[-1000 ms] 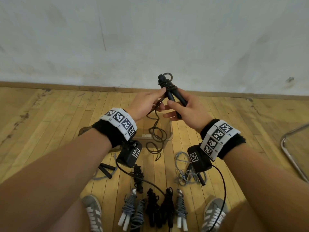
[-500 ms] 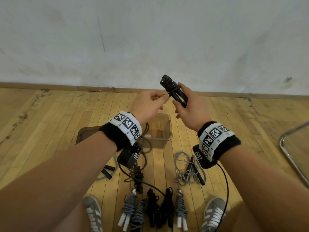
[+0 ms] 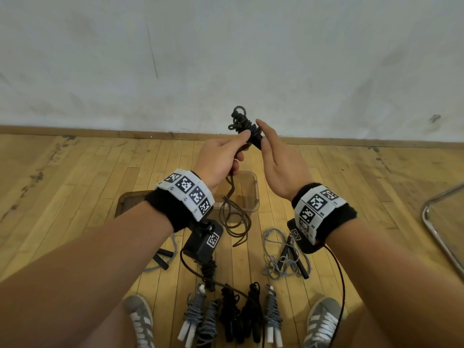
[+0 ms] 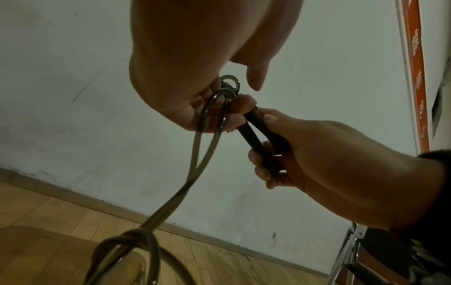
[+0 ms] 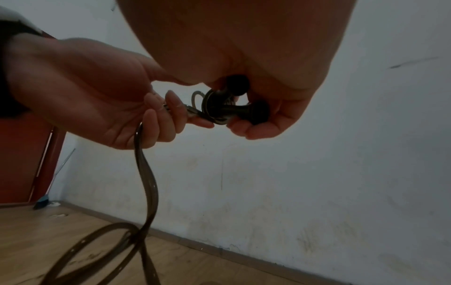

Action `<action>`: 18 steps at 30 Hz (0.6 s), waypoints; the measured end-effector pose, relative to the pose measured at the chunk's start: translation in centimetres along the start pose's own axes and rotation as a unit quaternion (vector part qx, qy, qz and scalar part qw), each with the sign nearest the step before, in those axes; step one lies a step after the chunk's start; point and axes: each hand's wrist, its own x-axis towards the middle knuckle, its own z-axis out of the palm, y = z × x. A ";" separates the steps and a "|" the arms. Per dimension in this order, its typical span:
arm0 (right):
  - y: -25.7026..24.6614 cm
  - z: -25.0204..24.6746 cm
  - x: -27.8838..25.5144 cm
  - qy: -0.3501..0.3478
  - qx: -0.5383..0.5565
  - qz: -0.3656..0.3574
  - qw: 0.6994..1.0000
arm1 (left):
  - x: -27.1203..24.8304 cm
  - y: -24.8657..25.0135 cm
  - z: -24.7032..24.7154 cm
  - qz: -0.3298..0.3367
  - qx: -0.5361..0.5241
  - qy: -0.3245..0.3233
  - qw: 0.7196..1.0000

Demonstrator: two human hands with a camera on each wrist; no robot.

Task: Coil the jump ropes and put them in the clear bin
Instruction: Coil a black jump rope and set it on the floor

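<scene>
Head view first: right hand (image 3: 281, 167) gripping paired black plastic handles of a black jump rope (image 3: 244, 126), left hand (image 3: 221, 159) pinching doubled cord just beside the wraps. Plenty of slack dangling below the fingers over the clear plastic bin (image 3: 253, 197), apparently holding no rope yet. Five bundled ropes (image 3: 233, 312) coiled, two grey tangles (image 3: 281, 254) untouched. Left wrist: fingers (image 4: 241, 108) curled round the doubled cord. Right wrist: fingers (image 5: 253, 131) closed on both handles, winding barely half done.
</scene>
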 end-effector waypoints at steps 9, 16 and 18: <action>-0.3 0.3 -0.3 -0.011 0.114 -0.013 0.993 | 0.6 -0.2 -0.5 0.005 0.028 0.055 0.998; -1.5 -1.1 -0.5 -0.080 0.407 0.129 0.901 | 0.2 0.9 -0.4 0.015 -0.028 -0.039 0.999; -1.8 -1.1 -0.7 -0.107 0.411 0.124 0.897 | 0.2 0.9 -0.4 0.017 -0.027 -0.045 0.999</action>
